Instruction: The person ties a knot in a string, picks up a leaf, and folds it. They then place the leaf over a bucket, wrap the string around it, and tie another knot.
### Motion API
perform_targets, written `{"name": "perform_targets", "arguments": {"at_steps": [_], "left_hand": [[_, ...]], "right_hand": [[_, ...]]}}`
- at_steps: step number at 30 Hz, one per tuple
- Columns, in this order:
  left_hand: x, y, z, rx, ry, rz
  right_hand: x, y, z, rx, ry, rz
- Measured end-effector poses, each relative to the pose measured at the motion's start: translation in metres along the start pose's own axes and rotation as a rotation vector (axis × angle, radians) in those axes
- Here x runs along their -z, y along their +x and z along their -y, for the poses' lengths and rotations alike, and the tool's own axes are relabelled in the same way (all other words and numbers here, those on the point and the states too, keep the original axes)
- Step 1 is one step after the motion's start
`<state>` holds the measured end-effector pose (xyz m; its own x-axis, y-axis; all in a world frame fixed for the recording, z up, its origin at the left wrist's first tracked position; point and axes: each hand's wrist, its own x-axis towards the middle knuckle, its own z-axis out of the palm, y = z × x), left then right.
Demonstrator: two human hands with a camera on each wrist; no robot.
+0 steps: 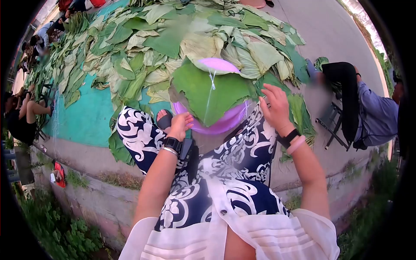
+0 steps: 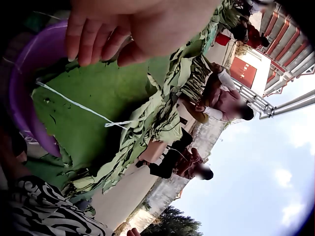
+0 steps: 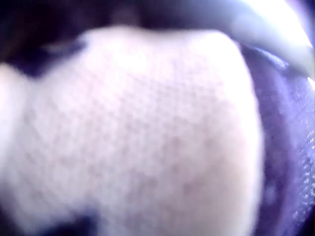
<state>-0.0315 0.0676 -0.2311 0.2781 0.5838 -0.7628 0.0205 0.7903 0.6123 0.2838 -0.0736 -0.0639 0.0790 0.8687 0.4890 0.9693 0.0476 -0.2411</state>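
Note:
A large green lotus leaf [image 1: 195, 93] lies over a purple basin [image 1: 212, 127] between the person's knees. White string [image 1: 212, 81] runs across the leaf, with a knot near its upper part. The left hand [image 1: 179, 125] hovers by the basin's left side, fingers loosely bent and holding nothing. In the left wrist view that hand [image 2: 140, 34] hangs over the leaf [image 2: 81, 98] with its fingers relaxed. To the right of the leaf, the right hand [image 1: 275, 107] is raised with fingers spread and nothing in it. Blurred skin [image 3: 147, 128] fills most of the right wrist view.
A broad heap of leaves [image 1: 125, 56] spreads beyond the basin, partly on a green sheet [image 1: 89, 119]. A seated person [image 1: 377, 104] is at the right, others at the left. A low wall edge [image 1: 104, 190] runs behind the wearer.

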Motion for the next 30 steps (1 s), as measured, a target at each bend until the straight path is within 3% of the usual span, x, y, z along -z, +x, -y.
{"name": "perform_targets", "arguments": {"at_steps": [2, 7, 16, 19, 30], "left_hand": [[-0.011, 0.017, 0.025, 0.042, 0.133, -0.06], [-0.022, 0.044, 0.068, 0.143, 0.039, -0.035], [-0.016, 0.055, 0.071, 0.137, 0.138, -0.032], [-0.024, 0.052, 0.069, 0.133, 0.073, -0.122], [-0.026, 0.066, 0.069, 0.173, -0.014, 0.004]], "right_hand": [[0.0, -0.007, -0.003, -0.015, 0.0, -0.016], [0.0, -0.012, -0.009, -0.018, -0.005, -0.024], [-0.002, -0.007, -0.008, -0.038, -0.007, -0.009], [-0.001, -0.004, -0.008, -0.041, -0.006, 0.001], [-0.002, -0.002, -0.003, -0.057, 0.001, 0.002]]}}
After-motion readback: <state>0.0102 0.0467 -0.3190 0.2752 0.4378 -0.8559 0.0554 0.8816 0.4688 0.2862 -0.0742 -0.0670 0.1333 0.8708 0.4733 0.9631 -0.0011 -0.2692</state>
